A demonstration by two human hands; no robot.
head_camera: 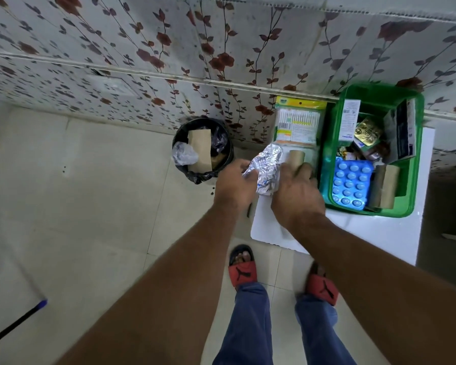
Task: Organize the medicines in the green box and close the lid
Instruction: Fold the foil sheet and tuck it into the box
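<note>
The green box stands open on a white table at the right. Inside it lie a blue blister pack, a gold blister strip, a white medicine carton, a dark carton and a brown packet. Left of the box, my left hand and my right hand together hold crumpled silver foil strips. My right hand's fingers also rest on a brown cardboard roll. A pack of cotton buds lies behind them. No lid is in view.
A black bin lined with a bag stands on the tiled floor by the flowered wall, holding a brown packet and plastic. My feet in red sandals are below the table edge. A dark stick with a blue tip lies at the lower left.
</note>
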